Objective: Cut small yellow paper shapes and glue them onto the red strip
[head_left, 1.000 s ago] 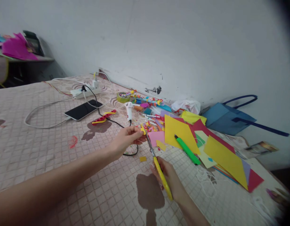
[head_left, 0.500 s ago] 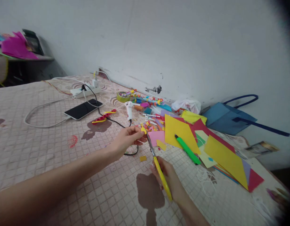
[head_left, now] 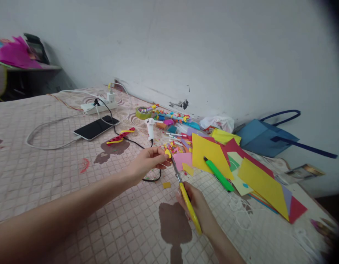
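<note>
The left hand [head_left: 151, 161] pinches a small yellow piece [head_left: 167, 153] between thumb and fingertips, above the patterned cover [head_left: 125, 216]. The right hand [head_left: 195, 203] is wrapped around the yellow handles of a pair of scissors [head_left: 186, 196], whose metal blades slant up and leftward. Their tips lie right by the yellow piece; whether they touch it cannot be told.

Just beyond the left hand lie scattered colourful paper bits [head_left: 173, 147] and a white glue gun [head_left: 150, 129], its black cord passing behind that hand. Near the blades are a pink paper [head_left: 183, 161] and two yellow scraps, one [head_left: 188, 169] at its edge and the other [head_left: 166, 185] between the two hands.

To the right, a green utility knife [head_left: 218, 174] rests across a yellow sheet [head_left: 206, 152], near more coloured sheets and loose white string [head_left: 240, 211]. A smartphone [head_left: 96, 128] with a cable plugged in lies on the left, near a white power strip [head_left: 100, 107]. A blue bag [head_left: 265, 137] sits against the wall.
</note>
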A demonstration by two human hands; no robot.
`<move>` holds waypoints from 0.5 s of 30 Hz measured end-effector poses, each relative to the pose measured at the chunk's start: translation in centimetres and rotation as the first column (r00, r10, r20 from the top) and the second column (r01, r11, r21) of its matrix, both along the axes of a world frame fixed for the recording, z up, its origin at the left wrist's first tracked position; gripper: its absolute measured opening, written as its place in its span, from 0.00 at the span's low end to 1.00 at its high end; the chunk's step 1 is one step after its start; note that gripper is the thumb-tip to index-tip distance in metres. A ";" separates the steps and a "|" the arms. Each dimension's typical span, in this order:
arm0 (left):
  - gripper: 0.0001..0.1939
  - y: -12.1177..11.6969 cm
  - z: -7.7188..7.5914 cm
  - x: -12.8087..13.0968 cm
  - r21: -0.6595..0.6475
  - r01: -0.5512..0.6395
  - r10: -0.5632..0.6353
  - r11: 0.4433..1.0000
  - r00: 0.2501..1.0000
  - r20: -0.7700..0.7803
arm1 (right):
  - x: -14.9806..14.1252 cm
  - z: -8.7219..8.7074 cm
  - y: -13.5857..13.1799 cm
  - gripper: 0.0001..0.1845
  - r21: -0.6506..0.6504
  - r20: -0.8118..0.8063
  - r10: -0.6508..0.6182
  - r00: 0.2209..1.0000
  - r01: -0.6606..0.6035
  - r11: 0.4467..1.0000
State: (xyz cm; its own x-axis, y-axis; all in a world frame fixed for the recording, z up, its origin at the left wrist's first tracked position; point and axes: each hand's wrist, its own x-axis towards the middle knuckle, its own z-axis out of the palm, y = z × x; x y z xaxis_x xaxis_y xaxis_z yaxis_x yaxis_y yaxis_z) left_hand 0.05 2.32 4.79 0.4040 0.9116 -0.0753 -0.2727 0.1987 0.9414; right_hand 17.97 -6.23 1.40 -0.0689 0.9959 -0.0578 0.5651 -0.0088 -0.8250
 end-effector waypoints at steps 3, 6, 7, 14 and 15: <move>0.10 0.0 0.0 0.0 0.002 0.002 -0.002 1.000 1.000 0.003 | 0.0 0.1 0.0 0.13 -0.028 -0.030 0.000 1.000 -0.001 1.000; 0.09 0.1 -0.2 0.0 0.000 0.007 -0.007 1.000 1.000 0.015 | 0.0 0.2 -0.1 0.12 -0.051 -0.044 0.001 0.999 -0.004 0.999; 0.09 0.2 -0.2 0.0 -0.004 0.005 -0.005 1.000 1.000 0.022 | -0.1 0.3 -0.1 0.12 -0.053 -0.044 0.002 0.999 -0.004 0.999; 0.10 0.3 -0.4 0.1 -0.009 0.001 0.000 1.000 0.999 0.046 | -0.2 0.2 -0.1 0.13 -0.060 -0.051 -0.009 0.999 0.006 0.998; 0.10 0.3 -0.4 0.1 -0.009 0.001 0.000 1.000 0.999 0.049 | -0.2 0.2 0.0 0.12 -0.060 -0.050 -0.010 0.999 0.007 0.998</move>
State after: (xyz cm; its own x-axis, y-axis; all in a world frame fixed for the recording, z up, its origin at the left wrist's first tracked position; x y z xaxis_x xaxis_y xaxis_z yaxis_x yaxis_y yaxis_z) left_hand 0.14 2.63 4.37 0.4080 0.9107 -0.0640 -0.3183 0.2076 0.9250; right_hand 17.74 -6.27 1.59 -0.0643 0.9914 -0.1137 0.5227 -0.0636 -0.8502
